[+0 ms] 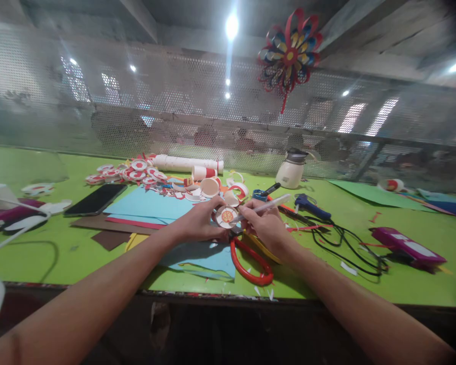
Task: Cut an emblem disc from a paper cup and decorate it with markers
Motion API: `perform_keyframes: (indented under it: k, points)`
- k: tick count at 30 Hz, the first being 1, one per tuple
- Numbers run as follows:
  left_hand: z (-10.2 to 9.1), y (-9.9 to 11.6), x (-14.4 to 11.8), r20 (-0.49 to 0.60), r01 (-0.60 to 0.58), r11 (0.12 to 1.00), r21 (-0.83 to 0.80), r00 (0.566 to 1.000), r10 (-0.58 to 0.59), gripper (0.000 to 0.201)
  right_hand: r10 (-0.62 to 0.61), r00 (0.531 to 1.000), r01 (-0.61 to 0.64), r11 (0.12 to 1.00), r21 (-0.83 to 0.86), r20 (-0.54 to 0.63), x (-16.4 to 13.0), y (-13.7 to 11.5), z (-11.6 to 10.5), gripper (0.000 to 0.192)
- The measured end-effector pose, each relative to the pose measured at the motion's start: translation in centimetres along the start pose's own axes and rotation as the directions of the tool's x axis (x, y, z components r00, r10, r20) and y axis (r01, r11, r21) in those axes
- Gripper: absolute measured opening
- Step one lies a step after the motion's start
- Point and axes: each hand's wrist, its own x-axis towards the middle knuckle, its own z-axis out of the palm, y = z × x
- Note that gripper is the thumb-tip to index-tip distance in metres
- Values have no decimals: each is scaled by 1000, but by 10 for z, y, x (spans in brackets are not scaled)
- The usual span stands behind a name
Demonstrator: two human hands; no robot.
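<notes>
My left hand (pixel 201 221) holds a small round paper cup base (pixel 227 216), white with a red mark, just above the green table (pixel 365 263). Gripped in my right hand (pixel 265 226) is a white pen (pixel 268 205), its tip touching the round piece. Red-handled scissors (pixel 251 263) lie under my hands on blue paper (pixel 152 205).
A black phone (pixel 96 198) lies at the left. Cut paper cups and round pieces (pixel 137 172) are scattered behind, beside a cup stack (pixel 186 163). A white jar (pixel 292 171), a blue glue gun (pixel 307 204), black cables (pixel 345 243) and a purple case (pixel 406 247) sit right. A paper flower (pixel 289 50) hangs on mesh.
</notes>
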Motion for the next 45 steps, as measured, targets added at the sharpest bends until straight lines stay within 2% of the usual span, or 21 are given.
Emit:
perform_keyframes:
  k: [25, 45]
  points:
    - [-2, 2, -2, 16, -8, 1000, -17, 1000, 9, 44, -4, 1000, 4, 1000, 3, 19, 0, 4, -2, 22]
    - [-2, 1, 0, 12, -11, 1000, -22, 1000, 11, 44, -18, 1000, 20, 997, -71, 22, 1, 9, -2, 19]
